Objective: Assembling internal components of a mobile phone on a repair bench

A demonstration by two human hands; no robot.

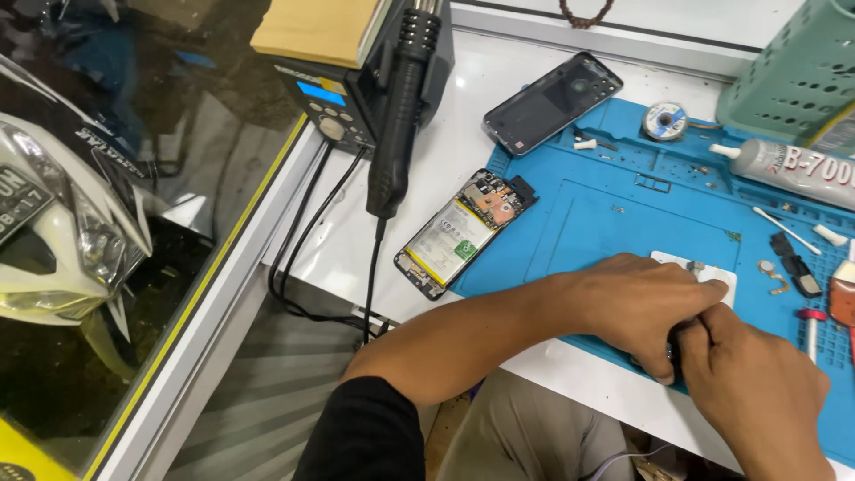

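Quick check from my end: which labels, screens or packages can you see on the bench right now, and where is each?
Station screen: small blue rectangle on the black unit, top centre.
Battery label: white with a green patch, inside the opened phone at the blue mat's left edge.
Glue tube: grey-white with dark lettering, lying at the right.
Number plate: black, white characters, far left, behind the glass.

L hand (637,307) palm down, fingers curled, forearm crossing in from lower left. R hand (757,392) pressed vs it, thumb and fingertips pinched together.
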